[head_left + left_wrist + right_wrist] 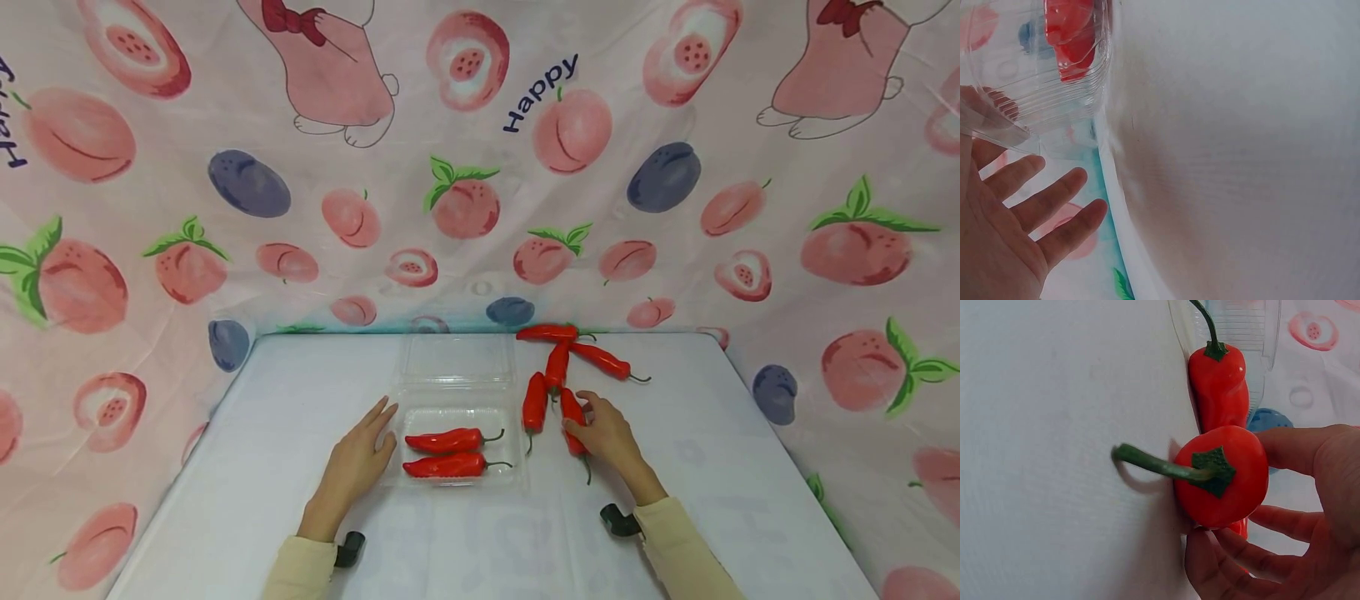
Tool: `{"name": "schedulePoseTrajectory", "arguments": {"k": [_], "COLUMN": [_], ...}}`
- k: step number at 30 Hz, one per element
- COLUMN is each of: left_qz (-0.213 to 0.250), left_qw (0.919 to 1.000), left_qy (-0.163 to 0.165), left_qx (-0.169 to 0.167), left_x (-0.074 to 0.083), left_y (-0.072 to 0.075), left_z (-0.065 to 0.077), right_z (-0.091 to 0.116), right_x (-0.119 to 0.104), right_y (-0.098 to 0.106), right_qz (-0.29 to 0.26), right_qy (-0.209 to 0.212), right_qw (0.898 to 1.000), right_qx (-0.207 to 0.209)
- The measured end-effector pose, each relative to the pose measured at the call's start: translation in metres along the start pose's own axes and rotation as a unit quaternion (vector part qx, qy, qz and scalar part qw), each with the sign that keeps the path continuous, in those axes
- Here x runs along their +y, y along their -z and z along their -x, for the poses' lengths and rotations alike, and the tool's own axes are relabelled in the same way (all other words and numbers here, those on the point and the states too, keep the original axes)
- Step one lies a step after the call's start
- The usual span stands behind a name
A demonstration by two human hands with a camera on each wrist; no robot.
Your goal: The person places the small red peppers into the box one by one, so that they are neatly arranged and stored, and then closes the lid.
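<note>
With thumb and fingers on its two sides, my right hand (609, 435) holds a red chili pepper (572, 414) that lies on the table, its green stem toward me. In the right wrist view this pepper (1244, 497) shows stem end first between thumb and fingertips. A clear plastic clamshell box (457, 399) lies to its left, its lid (457, 358) folded back. Two red peppers (447, 440) lie side by side in its base, stems to the right. My left hand (354, 460) rests at the box's left edge, fingers spread and holding nothing.
Beside and behind the held pepper lie more loose peppers: one upright in view (534, 402), one behind it (557, 367), one slanting right (602, 361) and one at the table's back edge (547, 332). A fruit-print cloth (480, 283) hangs behind the white table (300, 400).
</note>
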State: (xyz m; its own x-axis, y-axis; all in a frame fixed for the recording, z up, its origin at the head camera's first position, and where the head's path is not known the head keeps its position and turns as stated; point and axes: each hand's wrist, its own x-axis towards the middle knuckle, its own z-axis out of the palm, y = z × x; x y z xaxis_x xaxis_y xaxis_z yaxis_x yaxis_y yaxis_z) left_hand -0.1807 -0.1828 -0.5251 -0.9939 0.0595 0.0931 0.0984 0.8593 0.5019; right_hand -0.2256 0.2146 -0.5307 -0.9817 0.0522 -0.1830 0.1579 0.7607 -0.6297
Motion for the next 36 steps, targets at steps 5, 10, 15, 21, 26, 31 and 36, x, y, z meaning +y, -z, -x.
{"name": "schedulePoseTrajectory", "arguments": {"k": [5,10,15,21,26,31,36], "left_qz": [0.000,-0.003,0.000,-0.006,-0.007,-0.005,-0.002], "left_qw": [1.0000,1.0000,1.0000,1.0000,1.0000,1.0000,1.0000], "left_qy": [0.000,-0.003,0.000,0.000,0.002,0.000,-0.001], "left_qx": [0.000,0.003,0.001,0.002,0.000,0.002,0.004], "left_x": [0.000,-0.001,-0.001,-0.001,-0.001,0.000,0.000], "left_y": [-0.001,-0.002,-0.003,-0.001,-0.002,-0.001,-0.001], "left_z": [-0.001,-0.001,-0.001,-0.001,0.000,0.001,0.001], "right_z": [-0.001,0.000,0.002,0.004,0.005,0.009,0.014], "right_x": [0.000,0.000,-0.001,-0.001,-0.003,-0.010,-0.018], "right_y": [0.001,0.002,0.005,0.009,0.012,0.018,0.023], "right_qz": [0.005,-0.001,-0.001,0.002,-0.005,-0.012,-0.019], "right_qy": [-0.002,-0.003,0.001,0.005,0.018,0.042,0.052], "right_qw": [1.000,1.000,1.000,1.000,0.999,0.998,0.997], "right_qx": [0.005,0.007,0.012,0.026,0.041,0.053,0.059]}}
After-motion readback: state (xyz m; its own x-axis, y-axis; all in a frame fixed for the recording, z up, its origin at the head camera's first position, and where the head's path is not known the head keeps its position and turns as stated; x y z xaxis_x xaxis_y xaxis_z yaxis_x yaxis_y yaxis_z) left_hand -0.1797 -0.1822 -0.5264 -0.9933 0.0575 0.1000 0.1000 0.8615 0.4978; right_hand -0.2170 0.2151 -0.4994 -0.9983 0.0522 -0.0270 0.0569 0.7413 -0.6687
